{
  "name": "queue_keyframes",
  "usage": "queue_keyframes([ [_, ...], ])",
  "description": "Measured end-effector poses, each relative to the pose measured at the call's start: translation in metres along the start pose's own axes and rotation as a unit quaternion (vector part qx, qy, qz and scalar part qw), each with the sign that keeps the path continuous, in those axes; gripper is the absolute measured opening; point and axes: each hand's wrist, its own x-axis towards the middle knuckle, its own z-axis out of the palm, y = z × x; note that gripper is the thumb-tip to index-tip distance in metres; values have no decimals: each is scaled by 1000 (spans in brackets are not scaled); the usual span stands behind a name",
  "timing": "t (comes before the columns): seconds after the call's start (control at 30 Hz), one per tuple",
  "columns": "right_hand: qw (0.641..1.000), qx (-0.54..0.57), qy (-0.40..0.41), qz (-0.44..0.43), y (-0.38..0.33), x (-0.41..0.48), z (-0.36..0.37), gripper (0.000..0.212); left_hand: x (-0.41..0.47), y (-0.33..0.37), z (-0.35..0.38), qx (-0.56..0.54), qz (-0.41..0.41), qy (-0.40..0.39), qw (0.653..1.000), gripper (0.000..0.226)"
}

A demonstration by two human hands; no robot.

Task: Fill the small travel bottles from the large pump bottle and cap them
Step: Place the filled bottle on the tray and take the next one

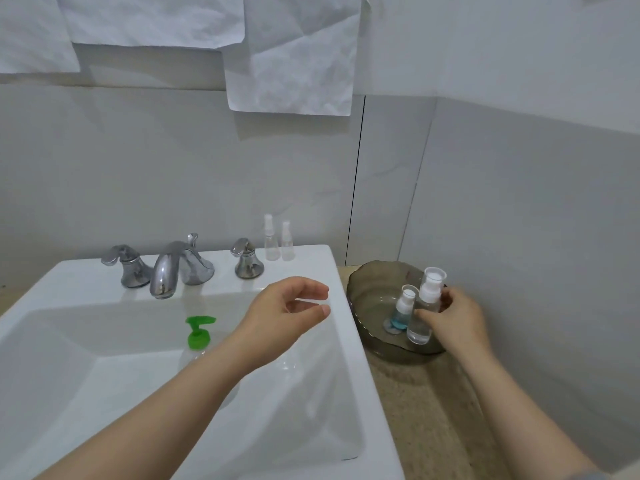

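The large pump bottle (197,336), clear with a green pump head, stands in the white sink (349,341); my left forearm hides most of its body. My left hand (282,311) hovers over the sink's right rim, fingers loosely curled, holding nothing. My right hand (452,318) grips a tall clear travel bottle (424,313) with a white spray top, upright in a smoky glass bowl (370,282). A shorter travel bottle (401,313) with blue liquid stands beside it in the bowl. Two more clear small bottles (278,239) stand on the sink's back ledge.
A chrome faucet (173,268) with two handles sits at the back of the sink. The bowl rests on a beige speckled counter (426,410) close to the right wall. Crumpled white paper sheets (291,53) hang on the wall above.
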Motion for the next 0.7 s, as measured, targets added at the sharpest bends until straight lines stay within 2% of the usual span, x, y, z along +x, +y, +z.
queue_keyframes([
  [0.1, 997, -64, 32, -27, 10, 3, 5, 25, 3, -4, 2, -2, -8, -3, 1000, 17],
  [0.2, 995, -95, 22, -29, 15, 2, 12, 26, 5, -6, 3, -2, -14, -5, 1000, 17],
  [0.33, 996, -91, 15, -10, 20, -1, 15, 26, 7, -7, 3, 0, -21, -2, 1000, 17],
  [0.7, 996, -75, 29, -25, 19, -10, 12, 25, 6, -10, -1, -1, -28, 1, 1000, 17],
])
